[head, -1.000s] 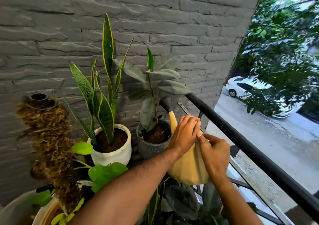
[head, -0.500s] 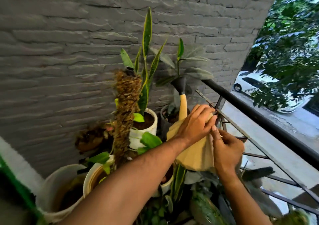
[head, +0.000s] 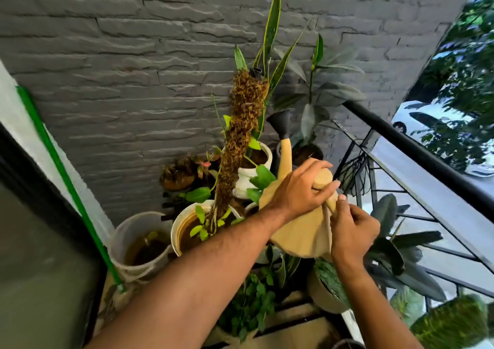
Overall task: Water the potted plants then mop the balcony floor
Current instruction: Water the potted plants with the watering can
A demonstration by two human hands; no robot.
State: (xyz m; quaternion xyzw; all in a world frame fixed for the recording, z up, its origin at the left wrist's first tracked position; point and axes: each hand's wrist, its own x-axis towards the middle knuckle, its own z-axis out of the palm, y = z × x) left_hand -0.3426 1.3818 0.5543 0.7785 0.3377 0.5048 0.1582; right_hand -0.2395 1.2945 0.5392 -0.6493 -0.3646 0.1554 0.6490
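Both forearms are bare from wrist to the bottom edge of the view, with no sleeve cuff showing. Fine dark hair covers the left forearm. The left hand and right hand wear no rings, watch or gloves; fingernails are short and pale.

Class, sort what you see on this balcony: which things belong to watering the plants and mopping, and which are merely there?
Belongs to the job:
watering can
left hand
right hand
snake plant pot
moss pole pot
green mop handle

Merely there:
railing
white car
brick wall
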